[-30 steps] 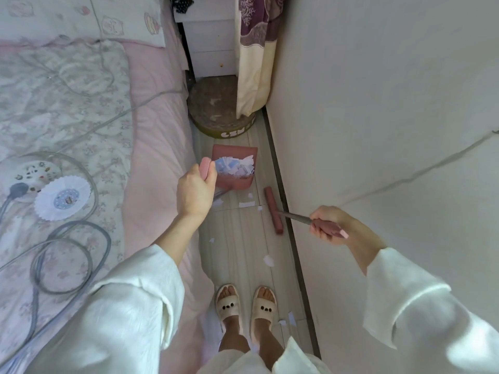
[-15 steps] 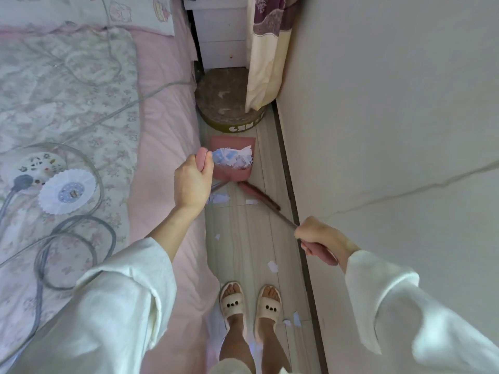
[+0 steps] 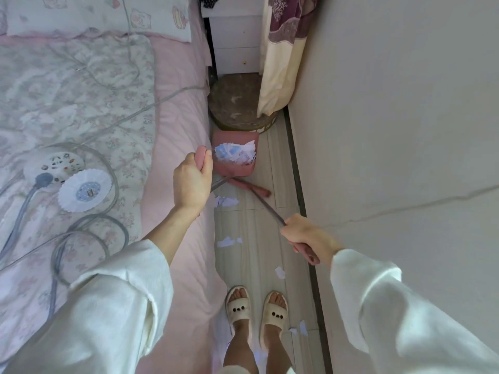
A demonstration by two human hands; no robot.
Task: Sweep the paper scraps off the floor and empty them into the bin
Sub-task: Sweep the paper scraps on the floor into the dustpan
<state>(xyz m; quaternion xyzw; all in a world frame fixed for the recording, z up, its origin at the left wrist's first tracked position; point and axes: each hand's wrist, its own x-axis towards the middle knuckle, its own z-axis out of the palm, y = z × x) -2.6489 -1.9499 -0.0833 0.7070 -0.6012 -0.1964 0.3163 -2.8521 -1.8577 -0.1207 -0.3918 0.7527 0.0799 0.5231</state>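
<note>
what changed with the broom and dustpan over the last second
The broom head swung from beside the wall across the floor to the mouth of the dustpan, as the right hand pulled its handle back toward the body. Scraps now lie gathered just before the pan. The left hand kept its grip on the dustpan handle, and the pan stayed full of paper.

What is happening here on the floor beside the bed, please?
A person is sweeping paper scraps in the narrow strip of floor between the bed and the wall. The left hand grips the pink handle of a dustpan, which already holds a pile of scraps. The right hand grips the broom, whose head lies at the dustpan's mouth. More scraps lie on the floor between the dustpan and the person's slippers.
</note>
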